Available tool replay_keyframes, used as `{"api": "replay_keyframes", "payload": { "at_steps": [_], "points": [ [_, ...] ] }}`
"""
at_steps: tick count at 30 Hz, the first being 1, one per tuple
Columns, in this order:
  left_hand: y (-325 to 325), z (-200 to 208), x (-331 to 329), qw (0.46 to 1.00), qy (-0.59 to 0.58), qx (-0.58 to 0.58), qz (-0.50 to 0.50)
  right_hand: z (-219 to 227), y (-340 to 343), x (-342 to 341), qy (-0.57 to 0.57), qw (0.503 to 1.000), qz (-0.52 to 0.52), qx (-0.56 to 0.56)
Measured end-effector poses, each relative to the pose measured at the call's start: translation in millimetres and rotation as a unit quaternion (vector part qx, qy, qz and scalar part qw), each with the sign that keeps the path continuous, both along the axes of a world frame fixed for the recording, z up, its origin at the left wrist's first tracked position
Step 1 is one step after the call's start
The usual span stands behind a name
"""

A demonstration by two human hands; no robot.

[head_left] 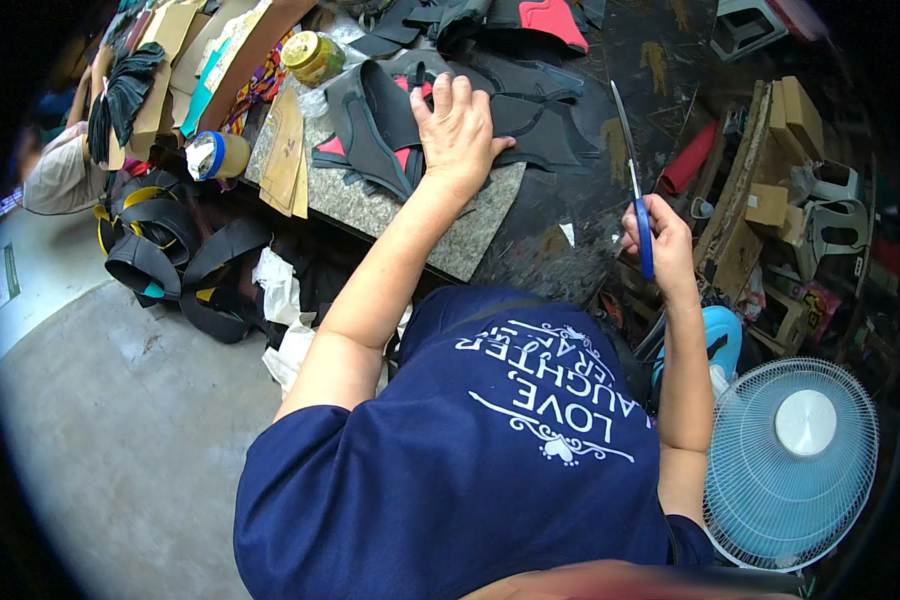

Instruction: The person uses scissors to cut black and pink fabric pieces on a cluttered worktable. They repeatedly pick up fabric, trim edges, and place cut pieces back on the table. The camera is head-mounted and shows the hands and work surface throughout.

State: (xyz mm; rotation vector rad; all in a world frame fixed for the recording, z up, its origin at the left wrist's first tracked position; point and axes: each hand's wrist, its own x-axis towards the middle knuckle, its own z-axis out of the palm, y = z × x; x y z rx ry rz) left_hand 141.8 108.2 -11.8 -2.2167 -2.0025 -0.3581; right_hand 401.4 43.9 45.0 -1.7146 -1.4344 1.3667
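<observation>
My left hand (457, 138) lies with its fingers spread on a pile of black sheet pieces (375, 125) that have dark edging and pink patches. The pieces overlap on a speckled grey slab (480, 222) at the edge of the dark workbench (540, 235). To the right, my right hand (663, 245) grips a pair of scissors (645, 240) by its blue handles. Its long metal blades point away from me and look closed or nearly so. The scissors are apart from the black pieces.
A yellow-lidded jar (312, 57) and another open jar (220, 156) stand left of the pile, near tan pattern pieces (282, 150). Black straps (185, 250) hang at the left. A wooden crate (735, 190) and a blue fan (790, 465) are on the right.
</observation>
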Motion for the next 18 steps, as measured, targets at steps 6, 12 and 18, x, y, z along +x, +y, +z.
{"api": "replay_keyframes", "payload": {
  "at_steps": [6, 12, 18],
  "points": [
    [-20.1, 19.6, 7.9, 0.964, -0.249, -0.012, -0.087, 4.9, 0.7, -22.4, 0.126, 0.991, -0.029, 0.022],
    [-40.1, 46.6, 26.7, 0.711, -0.680, -0.172, -0.048, 11.5, 11.9, -58.0, 0.186, 0.978, -0.017, 0.095],
    [-53.2, 64.5, 23.0, 0.877, -0.455, 0.010, -0.155, 16.3, 14.8, -65.7, 0.166, 0.985, 0.012, 0.042]
  ]
}}
